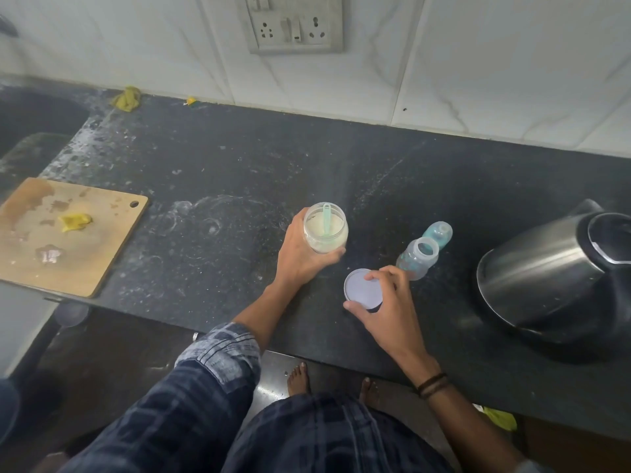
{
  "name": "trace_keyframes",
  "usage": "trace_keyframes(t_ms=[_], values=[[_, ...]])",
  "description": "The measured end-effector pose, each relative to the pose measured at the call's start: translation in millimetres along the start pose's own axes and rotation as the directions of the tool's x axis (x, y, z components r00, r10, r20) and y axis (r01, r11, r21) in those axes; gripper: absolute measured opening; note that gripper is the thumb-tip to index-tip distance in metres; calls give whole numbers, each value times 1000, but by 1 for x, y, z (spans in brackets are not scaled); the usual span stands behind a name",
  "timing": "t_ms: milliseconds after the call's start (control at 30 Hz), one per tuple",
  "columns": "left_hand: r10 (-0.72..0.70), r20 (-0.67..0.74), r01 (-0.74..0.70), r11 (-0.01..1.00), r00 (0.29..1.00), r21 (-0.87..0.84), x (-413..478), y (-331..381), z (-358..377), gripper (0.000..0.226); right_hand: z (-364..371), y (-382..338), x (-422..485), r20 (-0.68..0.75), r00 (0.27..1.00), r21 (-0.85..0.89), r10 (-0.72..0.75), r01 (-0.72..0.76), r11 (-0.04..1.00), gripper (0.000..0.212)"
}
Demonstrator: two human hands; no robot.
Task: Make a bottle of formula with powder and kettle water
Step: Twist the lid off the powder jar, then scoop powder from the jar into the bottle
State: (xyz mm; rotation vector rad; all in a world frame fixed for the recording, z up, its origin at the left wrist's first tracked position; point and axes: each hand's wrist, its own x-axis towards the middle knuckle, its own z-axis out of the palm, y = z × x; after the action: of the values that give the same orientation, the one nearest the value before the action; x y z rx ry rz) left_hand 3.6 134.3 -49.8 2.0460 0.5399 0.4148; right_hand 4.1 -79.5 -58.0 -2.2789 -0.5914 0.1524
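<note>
A person stands at a dark worktop (pixel 239 165). Nearest, in front of the jar (pixel 326 233) and slightly to its right, the right hand (pixel 386 302) pinches a round pale lid (pixel 362 290) by its rim. The thumb is on the near edge and the fingers (pixel 379 274) curl over the far edge. Whether the lid touches the worktop cannot be told.

The left hand (pixel 300 257) grips the open jar from its left, fingers wrapped under its near side. The jar holds pale powder, with a light green scoop (pixel 326 218) standing in it.

Right of the jar, apart from both hands, stands a clear bottle (pixel 418 259) with its neck open. Whether anything is in it is hard to make out. A blurred teal piece (pixel 439 233) sits just behind the bottle.

Far right of the jar, a steel kettle (pixel 546 268) is cut off by the frame edge. Far left of the jar, a wooden board (pixel 85 264) carries yellow scraps.
</note>
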Motion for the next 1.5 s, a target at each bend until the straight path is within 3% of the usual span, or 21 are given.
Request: trace_keyframes(t_ms=[233,300,467,600,833,1200,1500], values=[[20,9,-20,999,1000,-37,0,0,-1,82,-37,-65,69,-72,978,60,-198,203,977,8],[32,3,-32,998,999,-45,0,3,-3,82,-44,-83,98,-7,971,-34,-238,237,971,12],[30,13,-30,999,999,-37,-2,7,-8,88,-42,-109,145,333,918,-303,-213,318,898,27],[25,25,-24,999,999,-44,-1,5,-7,82,-32,-118,150,442,878,-430,-186,389,815,38],[19,37,-18,1000,999,-24,0,-1,-5,87,-34,-120,150,436,876,-497,-208,427,756,34],[66,26,-66,998,997,-1,0,0,-6,82,-40,-112,142,306,912,-450,-274,392,802,19],[133,3,-133,989,991,58,0,-3,-4,80,-42,-109,139,282,911,-438,-302,402,804,23]])
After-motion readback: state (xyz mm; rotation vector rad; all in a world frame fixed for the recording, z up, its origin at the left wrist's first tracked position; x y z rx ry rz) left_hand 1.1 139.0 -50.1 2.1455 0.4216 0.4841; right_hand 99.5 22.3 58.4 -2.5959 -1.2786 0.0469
